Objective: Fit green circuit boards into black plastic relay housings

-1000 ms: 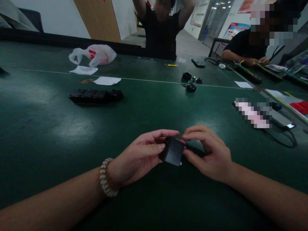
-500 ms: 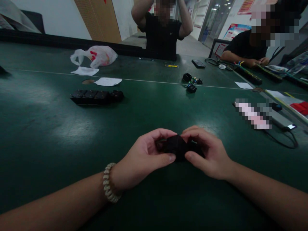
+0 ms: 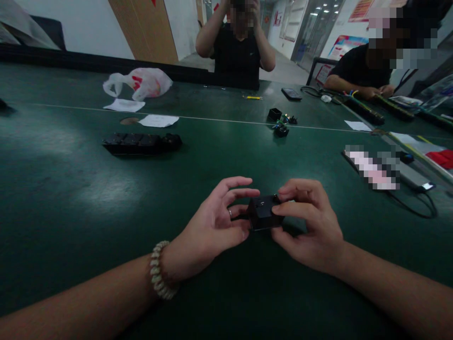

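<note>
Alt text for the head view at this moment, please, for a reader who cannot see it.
Both hands hold a small black box just above a dark green table: left hand at its left side, right hand pinching its right. Farther back lie a black strip of parts, a plastic bag and paper slips; two other people sit at the far edge.

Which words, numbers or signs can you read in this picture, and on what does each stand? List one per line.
None can be read.
Small black block between the left hand and right hand: no print shows.
Wall posters: coloured print, too blurred.
White plastic bag: red marks, unreadable.
Paper slips on the green table: too small.
</note>
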### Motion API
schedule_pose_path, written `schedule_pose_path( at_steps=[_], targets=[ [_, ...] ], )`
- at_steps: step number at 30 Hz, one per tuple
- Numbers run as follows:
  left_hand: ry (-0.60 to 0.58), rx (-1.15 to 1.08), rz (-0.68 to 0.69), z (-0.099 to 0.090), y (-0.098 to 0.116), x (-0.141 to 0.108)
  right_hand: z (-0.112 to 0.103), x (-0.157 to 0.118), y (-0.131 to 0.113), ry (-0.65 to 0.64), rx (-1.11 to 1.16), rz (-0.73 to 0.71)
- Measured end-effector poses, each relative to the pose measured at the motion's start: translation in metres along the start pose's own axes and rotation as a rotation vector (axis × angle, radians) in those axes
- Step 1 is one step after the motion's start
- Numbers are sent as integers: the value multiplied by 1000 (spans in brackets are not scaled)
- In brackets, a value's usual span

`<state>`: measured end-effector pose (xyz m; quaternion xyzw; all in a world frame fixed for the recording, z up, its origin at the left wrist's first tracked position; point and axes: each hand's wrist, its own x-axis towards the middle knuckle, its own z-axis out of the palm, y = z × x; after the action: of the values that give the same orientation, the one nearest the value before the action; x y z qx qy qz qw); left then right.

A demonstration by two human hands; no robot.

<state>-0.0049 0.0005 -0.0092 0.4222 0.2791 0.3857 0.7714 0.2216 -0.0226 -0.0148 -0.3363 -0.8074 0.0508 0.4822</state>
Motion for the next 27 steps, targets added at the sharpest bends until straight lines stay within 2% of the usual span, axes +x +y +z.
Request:
schedule_pose_path(
  at_steps=[3,9,12,17,22,27],
  targets=[
    [-1,-56,-15,1,1,0,-1,-1,-1,-3,-53,-31],
    [58,50,-34,5,4,0,-3,-3,0,-85,-117,-73],
    [64,23,-50,5,5,1,-2,-3,0,-109,-85,-75],
    [78,-12,-70,6,6,0,0,-4,-1,-79,58,51],
    [105,95,-9,2,3,1,3,-6,0,-117,242,193],
    [102,190,28,0,3,2,7,-7,2,-110,253,257]
  ],
)
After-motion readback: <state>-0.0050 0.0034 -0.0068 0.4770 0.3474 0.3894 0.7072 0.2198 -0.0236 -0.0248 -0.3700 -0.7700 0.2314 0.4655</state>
